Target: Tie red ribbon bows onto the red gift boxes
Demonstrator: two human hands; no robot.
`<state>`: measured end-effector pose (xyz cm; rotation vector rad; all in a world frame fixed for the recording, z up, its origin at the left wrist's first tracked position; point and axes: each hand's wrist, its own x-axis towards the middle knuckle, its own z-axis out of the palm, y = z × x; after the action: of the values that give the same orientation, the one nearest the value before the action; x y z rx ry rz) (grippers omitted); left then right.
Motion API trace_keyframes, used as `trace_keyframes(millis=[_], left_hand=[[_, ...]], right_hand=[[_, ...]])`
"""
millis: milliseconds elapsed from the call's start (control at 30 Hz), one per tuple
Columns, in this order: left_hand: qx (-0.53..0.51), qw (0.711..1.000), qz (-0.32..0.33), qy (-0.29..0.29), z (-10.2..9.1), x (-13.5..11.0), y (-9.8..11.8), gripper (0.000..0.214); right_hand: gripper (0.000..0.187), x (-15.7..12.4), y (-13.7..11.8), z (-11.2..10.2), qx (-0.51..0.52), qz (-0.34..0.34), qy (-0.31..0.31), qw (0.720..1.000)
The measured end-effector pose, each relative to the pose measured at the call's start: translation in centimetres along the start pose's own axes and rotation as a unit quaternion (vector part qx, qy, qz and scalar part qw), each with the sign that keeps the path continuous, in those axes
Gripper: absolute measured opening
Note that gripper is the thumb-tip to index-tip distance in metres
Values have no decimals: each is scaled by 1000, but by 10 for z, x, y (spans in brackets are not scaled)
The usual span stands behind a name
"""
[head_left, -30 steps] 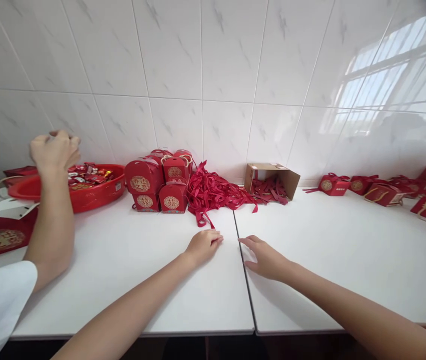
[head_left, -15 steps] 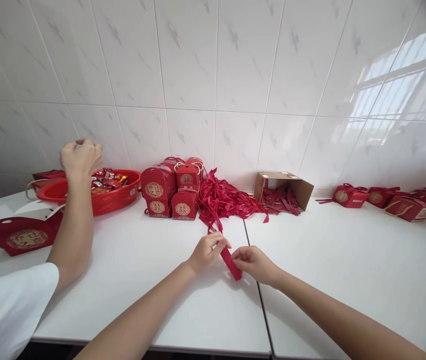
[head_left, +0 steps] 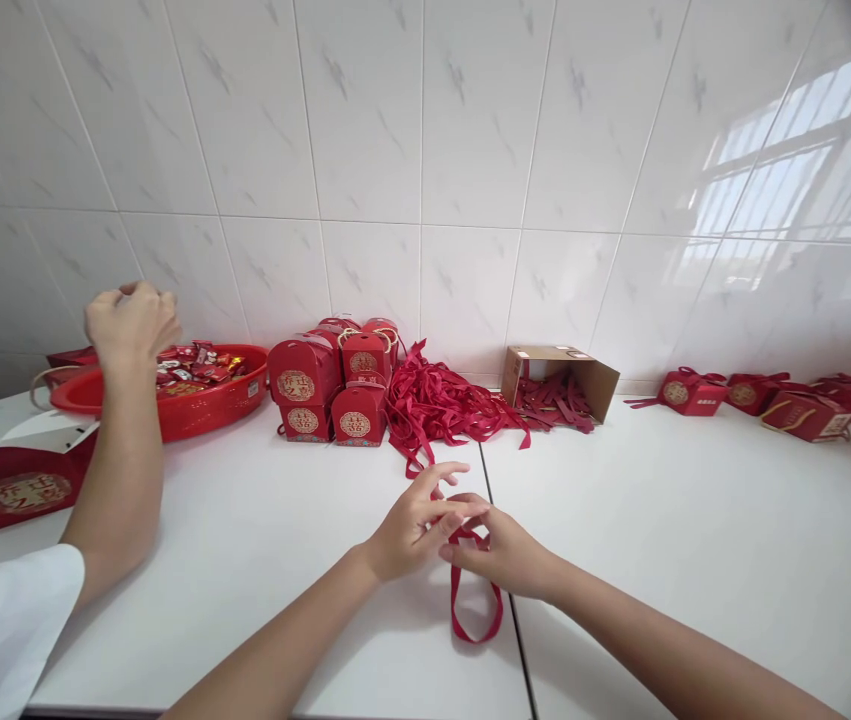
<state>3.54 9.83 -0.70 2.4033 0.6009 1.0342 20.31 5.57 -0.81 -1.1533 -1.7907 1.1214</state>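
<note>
A red ribbon [head_left: 498, 612] hangs in a loop in front of my hands, its lower end near the white tabletop. Both hands meet at the top of this loop. The thumb and fingers of my right hand [head_left: 504, 550] are closed on the ribbon. My left hand [head_left: 414, 525] has the ribbon running between its fingers, with the index finger stretched out and the thumb touching the right hand's fingers. Just beyond them lies a tangled heap of red ribbons [head_left: 447, 400], with a strand trailing toward my left hand.
Red gift boxes [head_left: 305, 380] are stacked left of the ribbon heap. A cardboard box [head_left: 599, 385] on its side holds dark red strips. More tied boxes [head_left: 691, 392] stand far right. At left, another person's arm [head_left: 125, 430] reaches over a red basin [head_left: 207, 410] of wrapped sweets.
The ribbon, a short flat strip between my hands before, now hangs as an open loop. My hands have come together, and the left fingers have spread. The view has shifted slightly.
</note>
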Motion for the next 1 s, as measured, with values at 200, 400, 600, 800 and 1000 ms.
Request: trace_keyframes(millis=[200,400,600,800,1000], left_hand=[[91,995,-32,18,-17,5,-25,45],[290,858,-317,281,-78,27,-86,52],[336,836,-388,193,-100,50,-105,69],[361,841,-382,130,-92,50,-91,57],[314,903,-293,18,-75,3,-21,64]], right_hand=[[37,-2,-4,-2,163,39,-43,985],[29,-15,-26,-8,89,99,-62,989],[17,-47,-55,-5,33,75,-67,994],[20,-70,-70,-17,55,68,-85,992],[32,-69,-71,-41,48,62,-50,996]])
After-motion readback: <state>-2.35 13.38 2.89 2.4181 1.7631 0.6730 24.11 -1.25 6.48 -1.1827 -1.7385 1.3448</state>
